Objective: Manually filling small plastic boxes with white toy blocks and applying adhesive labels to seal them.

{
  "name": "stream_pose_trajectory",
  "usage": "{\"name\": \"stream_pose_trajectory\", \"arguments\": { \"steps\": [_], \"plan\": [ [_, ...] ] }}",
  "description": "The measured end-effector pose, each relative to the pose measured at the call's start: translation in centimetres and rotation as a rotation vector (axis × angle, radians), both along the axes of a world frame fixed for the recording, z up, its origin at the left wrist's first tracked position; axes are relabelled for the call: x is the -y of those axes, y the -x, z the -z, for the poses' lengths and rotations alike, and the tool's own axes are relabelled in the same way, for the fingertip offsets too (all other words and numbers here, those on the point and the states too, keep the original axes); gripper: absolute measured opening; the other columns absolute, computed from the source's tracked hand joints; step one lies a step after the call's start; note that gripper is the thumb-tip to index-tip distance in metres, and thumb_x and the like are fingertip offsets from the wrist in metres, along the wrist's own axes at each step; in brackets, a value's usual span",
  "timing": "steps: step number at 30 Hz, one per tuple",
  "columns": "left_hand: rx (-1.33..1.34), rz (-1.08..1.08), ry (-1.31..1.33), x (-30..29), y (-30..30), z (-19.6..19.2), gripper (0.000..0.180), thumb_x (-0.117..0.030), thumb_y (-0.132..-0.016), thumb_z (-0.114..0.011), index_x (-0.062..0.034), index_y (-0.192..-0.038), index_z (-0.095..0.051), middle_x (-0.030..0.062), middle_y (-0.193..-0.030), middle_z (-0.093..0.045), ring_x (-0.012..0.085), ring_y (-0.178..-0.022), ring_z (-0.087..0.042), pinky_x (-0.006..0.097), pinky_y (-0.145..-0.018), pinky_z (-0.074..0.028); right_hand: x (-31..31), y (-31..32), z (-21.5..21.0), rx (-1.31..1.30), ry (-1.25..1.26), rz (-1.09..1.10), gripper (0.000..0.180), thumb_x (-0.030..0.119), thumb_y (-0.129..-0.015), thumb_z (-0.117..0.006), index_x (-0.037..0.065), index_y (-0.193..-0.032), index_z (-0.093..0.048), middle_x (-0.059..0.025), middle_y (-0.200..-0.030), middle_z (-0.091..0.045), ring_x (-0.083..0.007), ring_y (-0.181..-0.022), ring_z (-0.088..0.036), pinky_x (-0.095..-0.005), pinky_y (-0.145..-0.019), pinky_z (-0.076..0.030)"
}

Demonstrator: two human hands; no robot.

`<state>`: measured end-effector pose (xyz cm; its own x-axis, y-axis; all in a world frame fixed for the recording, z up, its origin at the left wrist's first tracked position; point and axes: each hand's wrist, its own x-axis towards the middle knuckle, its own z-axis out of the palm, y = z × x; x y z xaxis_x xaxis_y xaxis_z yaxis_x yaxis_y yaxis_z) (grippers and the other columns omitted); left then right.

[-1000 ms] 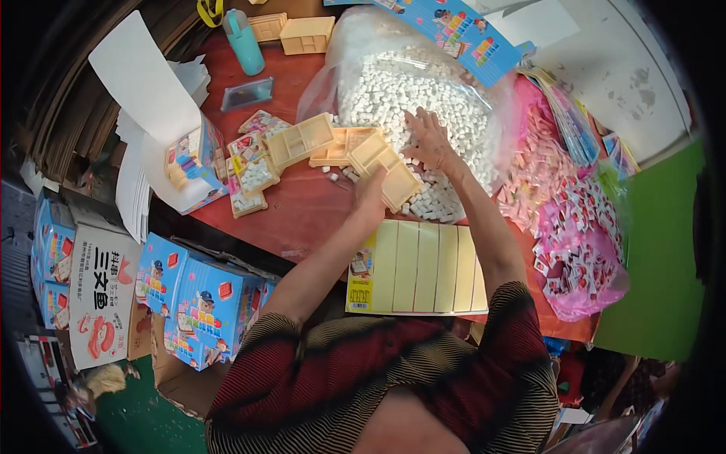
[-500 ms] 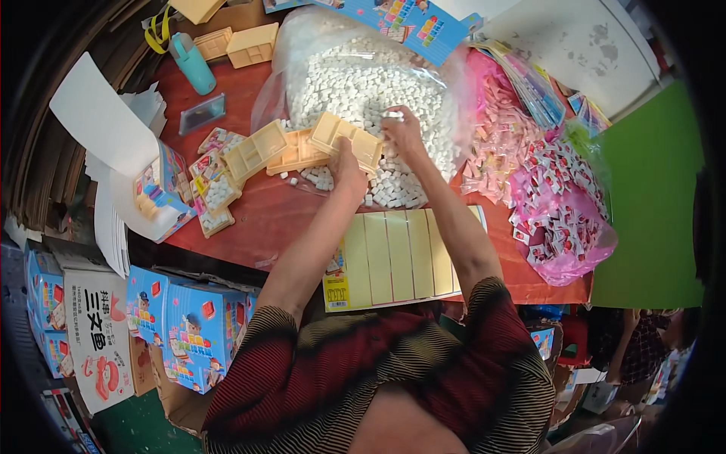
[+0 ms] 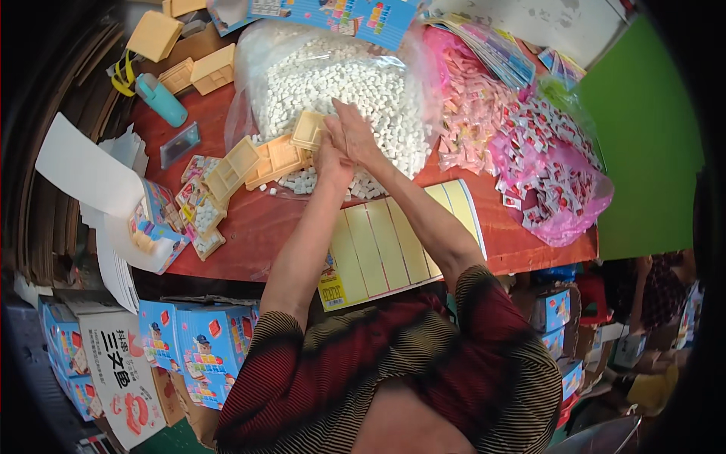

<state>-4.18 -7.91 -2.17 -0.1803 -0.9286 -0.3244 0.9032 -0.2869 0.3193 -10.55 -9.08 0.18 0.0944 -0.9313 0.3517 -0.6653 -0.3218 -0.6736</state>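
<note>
My left hand (image 3: 333,162) is closed around the end of a cream plastic compartment tray (image 3: 308,130), held over the edge of a clear bag full of small white pieces (image 3: 333,85). Across the tray's right end lies my right hand (image 3: 355,135), fingers stretched out and slightly blurred, touching or nearly touching my left hand. It hides that part of the tray. Two similar cream trays, one (image 3: 281,159) beside the bag and another (image 3: 233,169) further left, lie below and left of my hands. Several filled trays (image 3: 204,216) with white pieces and printed packets sit left of those.
On the red table (image 3: 246,242) lies a yellow sheet with columns (image 3: 386,246) near my body. Pink packets (image 3: 473,113) and a pink bag of small sachets (image 3: 548,178) are at right. A teal bottle (image 3: 162,100) and a blue printed carton (image 3: 155,227) stand left.
My right hand has moved left from the white pieces to the held tray and my left hand. The view has shifted, and the held tray is now partly covered.
</note>
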Motion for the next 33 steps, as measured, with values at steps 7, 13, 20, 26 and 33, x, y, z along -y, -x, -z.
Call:
{"name": "stream_pose_trajectory", "arguments": {
  "steps": [7, 13, 20, 26, 33],
  "plan": [
    [0.14, -0.101, -0.073, -0.4, -0.8, -1.2, 0.04, -0.031, -0.087, -0.022, -0.0032, -0.112, -0.036, 0.0098, -0.114, -0.041, 0.0229, -0.106, -0.04, 0.038, -0.09, -0.032, 0.3, 4.2, -1.4, 0.618, -0.086, -0.099, 0.043, 0.03, -0.084, -0.032, -0.001, -0.112, -0.039, -0.0189, -0.118, -0.037, -0.0268, -0.106, -0.039, -0.0317, -0.09, -0.027],
    [0.264, 0.069, -0.031, -0.5, -1.7, -0.5, 0.037, -0.031, -0.086, -0.028, -0.0062, -0.113, -0.034, 0.01, -0.113, -0.042, 0.0239, -0.103, -0.042, 0.04, -0.085, -0.037, -3.1, 2.2, -1.6, -0.281, 0.1, -0.247, 0.034, 0.027, -0.073, -0.049, 0.0, -0.094, -0.05, -0.0162, -0.098, -0.047, -0.0284, -0.09, -0.046, -0.0412, -0.078, -0.033],
    [0.236, 0.14, 0.034, -3.5, -2.2, -1.5, 0.036, -0.028, -0.086, -0.028, -0.0048, -0.111, -0.037, 0.0095, -0.113, -0.042, 0.0232, -0.105, -0.04, 0.038, -0.091, -0.03, -4.6, 5.2, -1.9, 0.267, 0.287, -0.115, 0.023, 0.014, -0.073, -0.054, 0.003, -0.092, -0.053, -0.012, -0.085, -0.054, -0.0258, -0.08, -0.052, -0.0315, -0.069, -0.041],
    [0.207, 0.314, 0.019, -8.7, -2.8, -1.1, 0.037, -0.027, -0.087, -0.026, -0.0037, -0.114, -0.036, 0.0087, -0.113, -0.043, 0.0225, -0.105, -0.04, 0.037, -0.09, -0.032, -9.6, 19.3, -1.5, 0.123, 0.174, 0.368, 0.014, 0.011, -0.073, -0.051, 0.002, -0.081, -0.057, -0.0129, -0.077, -0.057, -0.0243, -0.072, -0.055, -0.0317, -0.062, -0.043],
    [0.248, 0.462, -0.128, -11.2, -4.5, 0.1, 0.037, -0.028, -0.087, -0.028, -0.004, -0.114, -0.036, 0.0088, -0.115, -0.042, 0.0219, -0.104, -0.042, 0.036, -0.087, -0.035, -16.6, 26.8, 3.4, -0.549, 0.026, 0.557, 0.013, 0.009, -0.071, -0.046, 0.002, -0.08, -0.051, -0.0155, -0.079, -0.052, -0.032, -0.073, -0.051, -0.0395, -0.06, -0.041]
  ]
}}
